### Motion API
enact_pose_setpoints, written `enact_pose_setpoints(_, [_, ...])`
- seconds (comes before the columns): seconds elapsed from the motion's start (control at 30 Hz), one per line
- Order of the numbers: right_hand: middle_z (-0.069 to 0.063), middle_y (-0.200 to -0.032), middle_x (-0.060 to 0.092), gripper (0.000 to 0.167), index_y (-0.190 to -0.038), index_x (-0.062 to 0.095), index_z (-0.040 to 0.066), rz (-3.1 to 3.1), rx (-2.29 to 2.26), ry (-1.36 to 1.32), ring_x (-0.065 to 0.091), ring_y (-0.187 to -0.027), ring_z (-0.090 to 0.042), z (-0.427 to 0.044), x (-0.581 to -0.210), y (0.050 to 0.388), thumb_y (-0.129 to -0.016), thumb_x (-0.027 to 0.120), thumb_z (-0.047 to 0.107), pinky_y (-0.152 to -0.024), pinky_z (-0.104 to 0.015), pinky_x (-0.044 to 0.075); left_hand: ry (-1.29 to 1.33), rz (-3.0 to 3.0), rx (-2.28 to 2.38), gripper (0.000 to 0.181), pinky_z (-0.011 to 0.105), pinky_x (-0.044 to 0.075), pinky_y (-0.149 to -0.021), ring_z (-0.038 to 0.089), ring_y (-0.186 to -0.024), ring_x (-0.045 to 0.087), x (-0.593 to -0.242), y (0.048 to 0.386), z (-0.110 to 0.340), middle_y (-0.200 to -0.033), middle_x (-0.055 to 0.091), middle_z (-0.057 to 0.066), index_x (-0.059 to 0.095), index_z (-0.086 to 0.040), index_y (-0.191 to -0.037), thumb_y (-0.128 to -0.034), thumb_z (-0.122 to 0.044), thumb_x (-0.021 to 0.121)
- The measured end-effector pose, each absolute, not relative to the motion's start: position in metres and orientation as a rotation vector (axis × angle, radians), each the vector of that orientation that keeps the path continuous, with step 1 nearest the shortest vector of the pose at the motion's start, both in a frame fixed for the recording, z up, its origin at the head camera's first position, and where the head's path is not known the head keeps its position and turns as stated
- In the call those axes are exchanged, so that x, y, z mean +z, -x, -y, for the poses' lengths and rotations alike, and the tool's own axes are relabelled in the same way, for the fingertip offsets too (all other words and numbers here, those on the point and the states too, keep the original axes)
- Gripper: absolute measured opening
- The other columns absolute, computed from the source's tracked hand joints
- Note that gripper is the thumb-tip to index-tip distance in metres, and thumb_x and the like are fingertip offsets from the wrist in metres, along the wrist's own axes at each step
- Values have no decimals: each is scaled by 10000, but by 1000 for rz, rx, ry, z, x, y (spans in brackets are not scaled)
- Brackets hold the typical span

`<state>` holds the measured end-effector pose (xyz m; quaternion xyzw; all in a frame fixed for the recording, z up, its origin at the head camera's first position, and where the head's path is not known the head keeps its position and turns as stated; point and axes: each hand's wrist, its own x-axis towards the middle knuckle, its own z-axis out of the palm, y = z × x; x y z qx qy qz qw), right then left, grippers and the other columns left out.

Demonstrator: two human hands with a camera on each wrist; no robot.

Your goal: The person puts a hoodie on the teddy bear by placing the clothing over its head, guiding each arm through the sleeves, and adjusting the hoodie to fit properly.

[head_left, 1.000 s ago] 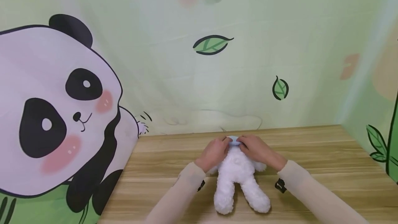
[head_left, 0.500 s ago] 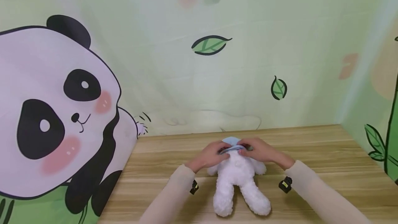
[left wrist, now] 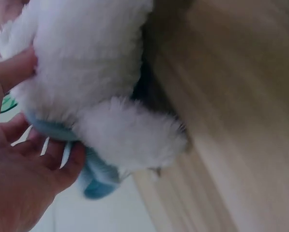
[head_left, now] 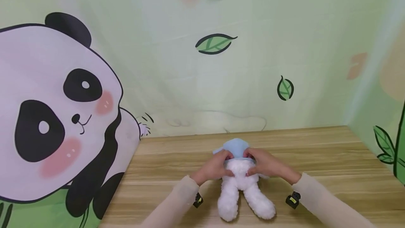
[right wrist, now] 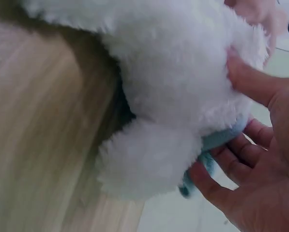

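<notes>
White plush toy (head_left: pixel 241 180) lies on the surface (head_left: pixel 158 161), legs (head_left: pixel 227 203) between the sleeves (head_left: pixel 322 194). Left hand (head_left: pixel 214 167) and right hand (head_left: pixel 266 163) clamp blue cloth (head_left: pixel 236 147) from opposite sides, thumbs (head_left: pixel 252 170) on the toy, presumably for evenness.

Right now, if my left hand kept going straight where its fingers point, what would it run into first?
The light blue cloth at the white plush toy's upper end; your left hand's fingertips appear to touch it, though depth is hard to judge.
</notes>
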<state>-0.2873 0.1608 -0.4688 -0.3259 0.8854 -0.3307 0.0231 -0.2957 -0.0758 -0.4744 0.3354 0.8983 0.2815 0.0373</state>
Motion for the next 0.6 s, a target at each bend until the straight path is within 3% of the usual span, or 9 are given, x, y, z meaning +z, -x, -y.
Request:
enact_pose_setpoints(0.13, [70,-842,552,317,-904,560,147,-2896,-919,1054,477,-778,-66,-155,-477,283,-738,829,132,-710,-229,424,-1085,-2825,863,320,193,435,-799,84,-862,495,-486,293,72,-931,601,18,569,-79,-966,-759,-80,813])
enact_pose_setpoints(0.33, [115,-669,380,357,-747,459,180,-3214,-723,1175,348,-605,-56,-145,-490,279,-692,782,37,-550,-201,298,-1244,-3018,657,266,169,327,-638,78,-714,400,-495,289,68,-769,479,-35,510,-138,-843,-775,16,716])
enact_pose_setpoints(0.47, [106,-628,328,360,-728,429,167,-3338,-656,1248,298,-560,-63,-141,-497,278,-651,714,-40,-505,-202,255,-1286,-3198,453,249,165,312,-556,77,-648,446,-500,285,64,-738,474,-44,487,-165,-834,-799,-19,685])
enact_pose_setpoints(0.6, [76,-596,378,352,-741,448,156,-3379,-585,1279,341,-531,-72,-139,-500,279,-649,708,-63,-491,-212,274,-1256,-3323,315,229,190,333,-494,111,-613,545,-504,283,57,-721,536,-43,504,-178,-826,-785,-55,693])
